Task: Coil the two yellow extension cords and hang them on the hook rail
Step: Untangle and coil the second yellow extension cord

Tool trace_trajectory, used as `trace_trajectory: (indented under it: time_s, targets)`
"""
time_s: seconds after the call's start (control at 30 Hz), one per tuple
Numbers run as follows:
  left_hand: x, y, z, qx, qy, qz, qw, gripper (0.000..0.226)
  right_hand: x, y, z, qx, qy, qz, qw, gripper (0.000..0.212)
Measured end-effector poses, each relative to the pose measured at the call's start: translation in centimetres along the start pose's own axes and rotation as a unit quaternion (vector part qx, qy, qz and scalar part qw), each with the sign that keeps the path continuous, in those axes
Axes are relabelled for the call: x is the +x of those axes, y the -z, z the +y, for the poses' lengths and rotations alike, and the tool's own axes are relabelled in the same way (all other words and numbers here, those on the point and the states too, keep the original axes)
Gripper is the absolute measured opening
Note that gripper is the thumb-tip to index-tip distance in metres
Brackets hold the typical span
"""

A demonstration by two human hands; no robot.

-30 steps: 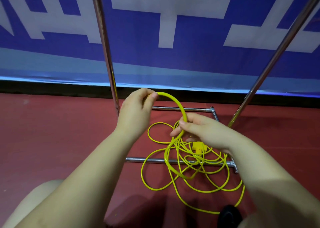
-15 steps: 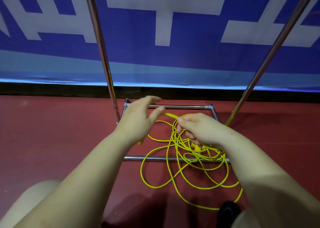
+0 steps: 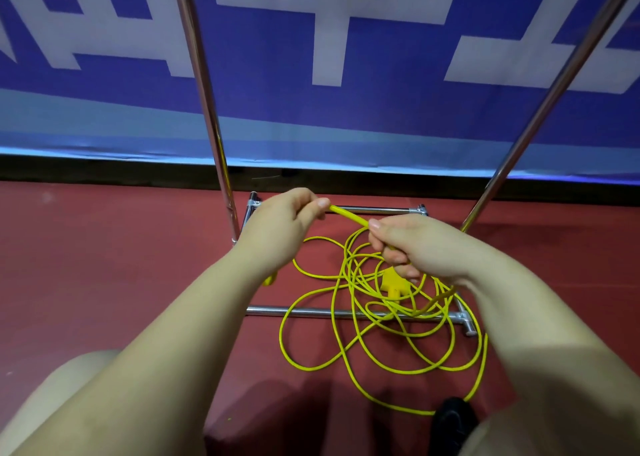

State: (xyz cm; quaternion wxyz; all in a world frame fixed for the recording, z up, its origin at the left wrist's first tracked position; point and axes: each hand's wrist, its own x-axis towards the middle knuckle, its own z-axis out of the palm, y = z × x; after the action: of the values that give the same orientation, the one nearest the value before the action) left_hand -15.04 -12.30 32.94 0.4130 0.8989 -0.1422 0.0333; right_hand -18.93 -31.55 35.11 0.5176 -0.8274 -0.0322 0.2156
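Observation:
A tangle of yellow extension cord [image 3: 374, 320] lies in loose loops on the red floor, over the chrome base of a rack. A yellow plug [image 3: 393, 282] rests in the middle of the tangle. My left hand [image 3: 280, 227] grips one stretch of the cord, with a yellow end showing below the wrist. My right hand [image 3: 412, 247] pinches the same cord a short way along, so a straight piece [image 3: 348, 215] runs between the two hands. The hook rail is out of view.
Two chrome uprights [image 3: 211, 123] [image 3: 540, 109] rise from a rectangular floor frame [image 3: 311, 311] in front of a blue and white banner [image 3: 311, 57]. My knees show at bottom left and right, with a black shoe [image 3: 450, 421] near the lower cord loop.
A raised arch of cord held between my hands has been pulled down and drawn straight. Both hands have closed tighter on the cord and sit lower, nearer the floor tangle.

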Motion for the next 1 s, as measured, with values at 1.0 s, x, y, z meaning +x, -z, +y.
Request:
trace_trajectory:
  time_s: [1.0]
  targets:
    - [-1.1, -2.4, -0.2, -0.155, -0.021, -0.129, 0.979, 0.041, -0.4, -0.1, -0.6, -0.063, 0.169, 0.220, 0.959, 0.025]
